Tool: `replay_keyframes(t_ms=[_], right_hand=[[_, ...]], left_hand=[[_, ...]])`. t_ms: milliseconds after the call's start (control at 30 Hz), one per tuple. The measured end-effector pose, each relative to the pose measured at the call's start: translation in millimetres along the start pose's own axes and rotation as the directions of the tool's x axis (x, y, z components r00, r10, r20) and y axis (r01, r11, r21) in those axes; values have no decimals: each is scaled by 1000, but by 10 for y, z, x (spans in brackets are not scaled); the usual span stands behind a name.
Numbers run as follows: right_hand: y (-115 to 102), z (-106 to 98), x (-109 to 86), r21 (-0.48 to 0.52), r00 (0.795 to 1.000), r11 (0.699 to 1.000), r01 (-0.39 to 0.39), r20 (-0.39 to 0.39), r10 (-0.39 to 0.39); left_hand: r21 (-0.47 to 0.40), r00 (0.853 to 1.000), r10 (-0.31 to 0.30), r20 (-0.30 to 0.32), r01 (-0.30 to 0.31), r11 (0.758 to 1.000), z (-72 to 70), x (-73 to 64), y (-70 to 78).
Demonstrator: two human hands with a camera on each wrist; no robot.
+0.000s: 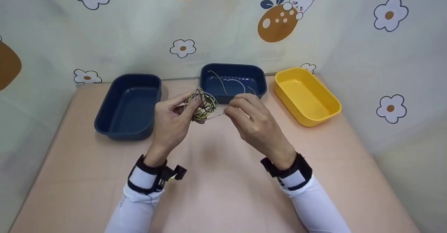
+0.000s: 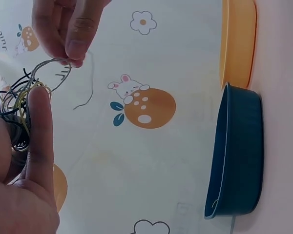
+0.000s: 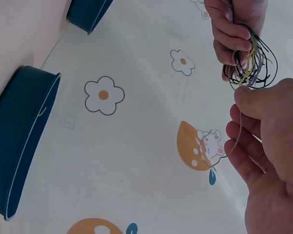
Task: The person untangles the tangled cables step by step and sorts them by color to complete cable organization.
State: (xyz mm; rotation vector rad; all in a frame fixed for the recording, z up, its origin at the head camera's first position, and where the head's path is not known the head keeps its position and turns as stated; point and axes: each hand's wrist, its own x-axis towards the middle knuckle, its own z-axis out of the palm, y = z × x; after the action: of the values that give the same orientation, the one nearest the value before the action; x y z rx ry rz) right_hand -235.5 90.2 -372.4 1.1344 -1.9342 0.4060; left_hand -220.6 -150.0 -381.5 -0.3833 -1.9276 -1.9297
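My left hand (image 1: 171,119) grips a tangled bundle of thin wires (image 1: 208,106), black, yellow and pale grey, with the thumb pressed on top. Loops of it stick out past the fingers. My right hand (image 1: 260,123) is just to the right, thumb and fingers pinching a pale grey wire (image 3: 241,127) that runs out of the tangle. In the left wrist view the wire bends in a loop between the two hands, and a loose length hangs beyond the right fingertips. Part of the bundle is hidden by the left fingers.
Behind the hands stands a small dark blue bin (image 1: 260,70), with a bit of yellowish wire (image 3: 42,111) inside. A larger dark blue bin (image 1: 122,135) stands at the left, a yellow bin (image 1: 310,119) at the right. A printed cloth (image 1: 227,27) hangs behind the table.
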Motion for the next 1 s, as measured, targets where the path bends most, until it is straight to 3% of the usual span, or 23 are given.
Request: replay_keyframes(t_ms=[200,500,600,833,1000], right_hand=[[43,-27,9,55,999,997,-51,-8,52],[158,-90,-9,118,984,979,-164,-49,171],[183,-88,-17,117,984,978,-170,-40,176],[288,-140,-55,151,973,962,-226,-18,231],[332,-191,-90,167,956,942,-292,85,281]], left_hand=[[14,997,70,-24,-69,998,-28,2,-6],[58,978,174,-113,-168,984,-118,21,-20],[86,968,219,-127,-209,974,-110,25,-39],[240,924,318,-212,-266,934,-154,43,-21],[311,910,343,-235,-263,913,-152,51,-5]])
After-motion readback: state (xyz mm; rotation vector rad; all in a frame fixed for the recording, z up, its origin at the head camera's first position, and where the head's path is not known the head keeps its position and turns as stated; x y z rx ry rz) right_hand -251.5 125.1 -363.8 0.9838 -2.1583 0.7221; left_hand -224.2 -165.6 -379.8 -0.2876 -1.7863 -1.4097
